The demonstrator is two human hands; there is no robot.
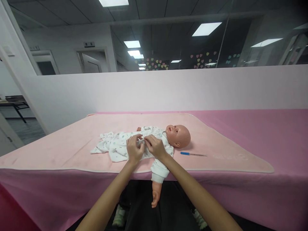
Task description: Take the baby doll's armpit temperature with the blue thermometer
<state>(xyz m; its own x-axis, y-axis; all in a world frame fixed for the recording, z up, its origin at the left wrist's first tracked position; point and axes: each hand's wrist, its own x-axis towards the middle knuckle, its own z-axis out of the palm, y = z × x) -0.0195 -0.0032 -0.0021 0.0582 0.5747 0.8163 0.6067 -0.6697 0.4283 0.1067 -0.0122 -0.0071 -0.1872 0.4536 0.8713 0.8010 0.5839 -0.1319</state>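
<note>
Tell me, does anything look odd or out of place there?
Yes: the doll's near arm hangs out past the edge of the pink-covered table, while the rest of the doll lies on the mat. I see no spill.

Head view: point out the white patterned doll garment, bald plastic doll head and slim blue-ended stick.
White patterned doll garment (120,148), head view: its lower cloth.
Bald plastic doll head (181,136), head view: its side.
Slim blue-ended stick (193,154), head view: middle of its length.

A white wall (192,89) rises behind the pink-covered desk (252,128), below a wide window (163,35) showing bright light panels (207,29); a dark table (14,104) stands far left.
</note>
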